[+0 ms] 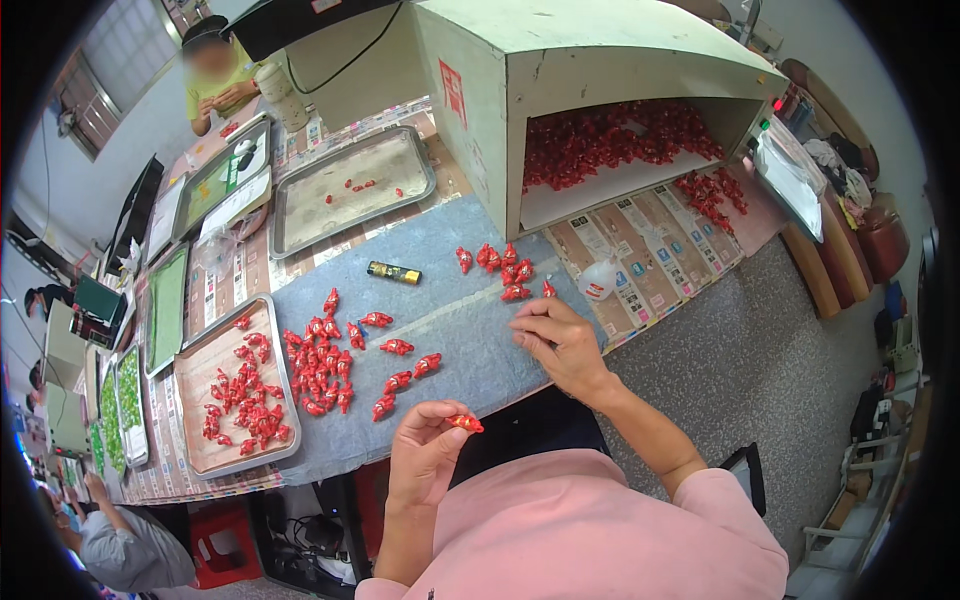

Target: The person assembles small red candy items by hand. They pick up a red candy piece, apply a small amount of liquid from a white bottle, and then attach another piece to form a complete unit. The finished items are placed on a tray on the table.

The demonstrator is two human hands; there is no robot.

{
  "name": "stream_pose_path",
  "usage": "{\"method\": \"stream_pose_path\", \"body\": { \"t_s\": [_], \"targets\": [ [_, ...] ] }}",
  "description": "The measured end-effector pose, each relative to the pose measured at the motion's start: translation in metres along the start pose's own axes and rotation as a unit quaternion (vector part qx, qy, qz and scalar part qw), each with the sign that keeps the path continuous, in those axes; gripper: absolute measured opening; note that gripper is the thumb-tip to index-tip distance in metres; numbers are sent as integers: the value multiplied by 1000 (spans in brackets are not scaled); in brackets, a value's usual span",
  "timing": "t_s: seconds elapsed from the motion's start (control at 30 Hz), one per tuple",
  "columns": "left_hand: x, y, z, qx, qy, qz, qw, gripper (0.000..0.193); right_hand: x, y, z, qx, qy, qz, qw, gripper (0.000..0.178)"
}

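My left hand (425, 450) pinches a small red figurine (465, 423) with gold marks between thumb and fingertips, just off the table's front edge. Over the edge of the blue-grey cloth (470, 345), my right hand (565, 345) is bent with thumb and forefinger drawn close; whatever may be between them is hidden or too small to make out. Just beyond it lies one red figurine (548, 288), with a small group of red figurines (490, 257) farther off. To the left, a larger heap of red figurines (318, 365) and several scattered ones lie on the cloth.
A metal tray (185, 400) of red pieces stands at left. Behind it, a larger tray (300, 225) carries a few. A black-and-gold tube (394, 272) lies mid-cloth. The pale box (480, 120) holds a red pile; a small white container (599, 280) is near. Other people (125, 545) sit around.
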State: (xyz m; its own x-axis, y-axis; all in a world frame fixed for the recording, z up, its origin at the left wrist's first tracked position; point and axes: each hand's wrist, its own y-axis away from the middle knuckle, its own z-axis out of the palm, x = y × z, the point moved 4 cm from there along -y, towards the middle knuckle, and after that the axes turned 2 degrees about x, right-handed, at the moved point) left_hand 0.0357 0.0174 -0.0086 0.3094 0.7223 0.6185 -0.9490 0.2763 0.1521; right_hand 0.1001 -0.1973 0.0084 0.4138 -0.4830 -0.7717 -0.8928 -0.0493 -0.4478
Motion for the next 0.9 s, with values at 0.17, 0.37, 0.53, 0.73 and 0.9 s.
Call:
{"method": "stream_pose_path", "body": {
  "t_s": [0.17,0.37,0.53,0.73,0.9],
  "targets": [
    [-3,-9,5,0,-3,-22,1000,28,-5,-6,0,32,57,-84,994,16],
    [-4,-19,7,0,2,-37,999,28,-26,6,-34,56,-29,-3,998,11],
    [-9,-26,10,-7,-6,-53,999,26,-13,19,-119,249,45,32,967,11],
    [-13,-32,20,-20,-10,-66,998,26,65,-66,-137,160,112,70,978,15],
    [-13,-29,20,-17,-7,-68,997,26,112,-124,-110,110,233,-44,965,14]
  ]
}}
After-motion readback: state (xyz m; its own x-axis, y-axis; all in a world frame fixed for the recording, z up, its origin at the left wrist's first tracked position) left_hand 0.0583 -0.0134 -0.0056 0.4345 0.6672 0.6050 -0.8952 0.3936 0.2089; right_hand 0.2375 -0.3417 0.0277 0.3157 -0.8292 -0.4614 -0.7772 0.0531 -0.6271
